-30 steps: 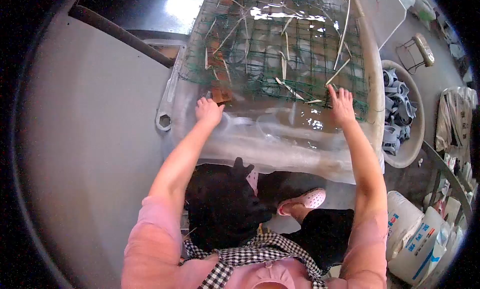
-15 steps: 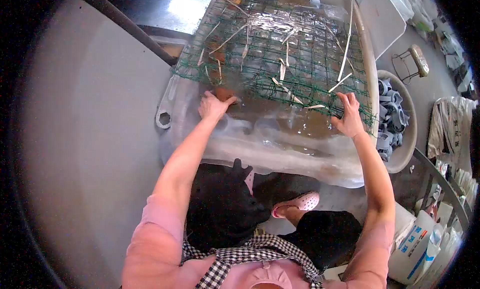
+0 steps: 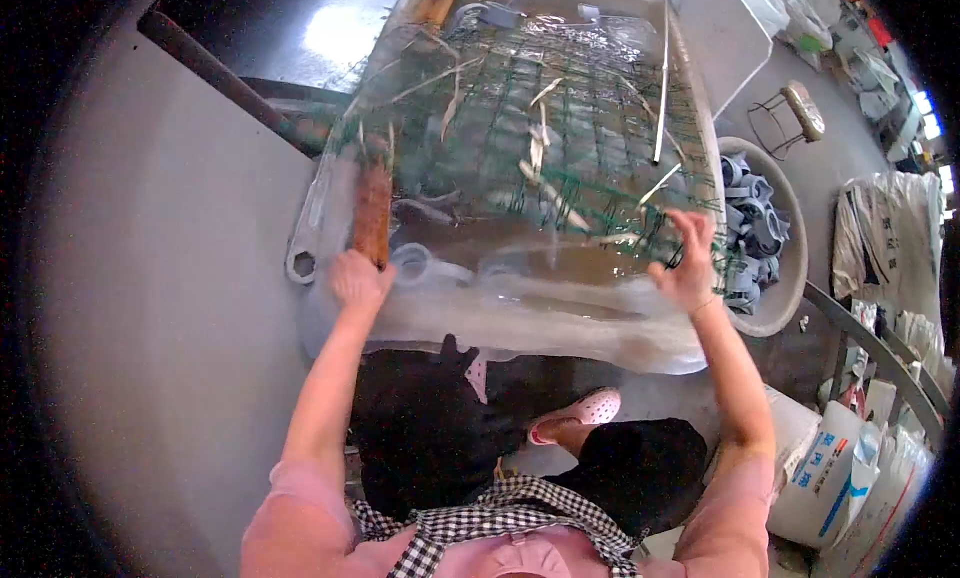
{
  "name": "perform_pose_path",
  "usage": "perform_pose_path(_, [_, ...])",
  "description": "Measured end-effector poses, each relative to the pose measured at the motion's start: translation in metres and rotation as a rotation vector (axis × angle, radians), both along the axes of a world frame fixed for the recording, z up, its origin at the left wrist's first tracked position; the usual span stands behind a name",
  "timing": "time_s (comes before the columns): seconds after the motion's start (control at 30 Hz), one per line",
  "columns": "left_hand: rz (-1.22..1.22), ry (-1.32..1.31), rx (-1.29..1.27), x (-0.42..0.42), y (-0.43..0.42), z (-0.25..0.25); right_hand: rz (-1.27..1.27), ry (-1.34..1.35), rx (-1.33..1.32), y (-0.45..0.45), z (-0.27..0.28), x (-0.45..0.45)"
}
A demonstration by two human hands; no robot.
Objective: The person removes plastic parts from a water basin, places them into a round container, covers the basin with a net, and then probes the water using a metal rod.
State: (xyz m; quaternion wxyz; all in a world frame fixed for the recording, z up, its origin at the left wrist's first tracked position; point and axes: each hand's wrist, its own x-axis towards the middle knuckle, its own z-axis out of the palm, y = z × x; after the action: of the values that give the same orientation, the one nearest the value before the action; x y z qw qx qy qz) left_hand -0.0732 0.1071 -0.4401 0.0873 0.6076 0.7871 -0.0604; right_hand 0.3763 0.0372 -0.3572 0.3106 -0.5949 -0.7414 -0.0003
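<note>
My left hand (image 3: 360, 281) is closed around the near end of a reddish-brown wooden board (image 3: 374, 208), which lies along the left side of a large water-filled tub (image 3: 540, 328). A green wire mesh (image 3: 590, 143) with pale ties (image 3: 538, 148) spreads over the water. By the mesh's near right corner, my right hand (image 3: 688, 263) has its fingers apart; whether it touches the wire I cannot tell. Grey ring-shaped plastic parts (image 3: 412, 266) lie in the water near my left hand.
To the right stands a round basin (image 3: 790, 288) holding several grey plastic parts (image 3: 755, 218). A large wrench-shaped tool (image 3: 300, 263) rests by the tub's left edge. Farther right are a small stool (image 3: 803, 110), white sacks (image 3: 835, 473) and a metal rail (image 3: 880, 348).
My left hand has moved left and toward me, and the board now shows along the tub's left side. The mesh's left near edge has shifted away. My right hand's fingers have spread.
</note>
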Motion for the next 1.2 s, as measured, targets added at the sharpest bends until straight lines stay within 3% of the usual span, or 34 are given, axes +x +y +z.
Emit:
perform_pose_path(0.03, [-0.013, -0.003, -0.002, -0.003, -0.006, -0.001, 0.001, 0.019, -0.044, -0.010, -0.008, 0.002])
perform_pose_path(0.1, [-0.145, 0.167, 0.330, -0.006, -0.017, -0.009, 0.023, -0.044, -0.178, -0.034, -0.024, 0.006])
perform_pose_path(0.27, [-0.065, 0.077, 0.353, -0.002, -0.038, 0.011, 0.108, -0.206, -0.708, -0.044, -0.071, 0.016])
perform_pose_path(0.4, [-0.076, 0.087, 0.342, -0.006, -0.046, 0.002, 0.144, -0.052, -0.920, -0.048, -0.073, 0.007])
perform_pose_path(0.57, [-0.015, 0.005, 0.285, -0.010, -0.046, -0.004, 0.180, -0.089, -0.759, -0.057, -0.068, 0.020])
perform_pose_path(0.73, [-0.036, 0.076, 0.445, -0.002, -0.057, 0.000, 0.189, -0.203, -0.780, -0.057, -0.069, 0.028])
perform_pose_path(0.83, [0.019, 0.003, 0.328, -0.009, -0.050, 0.003, 0.159, -0.359, -0.890, -0.048, -0.062, 0.027])
perform_pose_path(1.03, [0.057, 0.015, 0.365, 0.003, -0.051, 0.032, -0.001, -0.442, -1.010, -0.050, -0.079, 0.021])
perform_pose_path(1.13, [-0.134, 0.132, 0.192, -0.002, -0.045, 0.012, -0.040, -0.481, -1.083, -0.040, -0.093, 0.027])
perform_pose_path(1.2, [-0.132, 0.171, 0.139, -0.003, -0.035, 0.008, 0.047, -0.409, -1.157, -0.035, -0.090, 0.032])
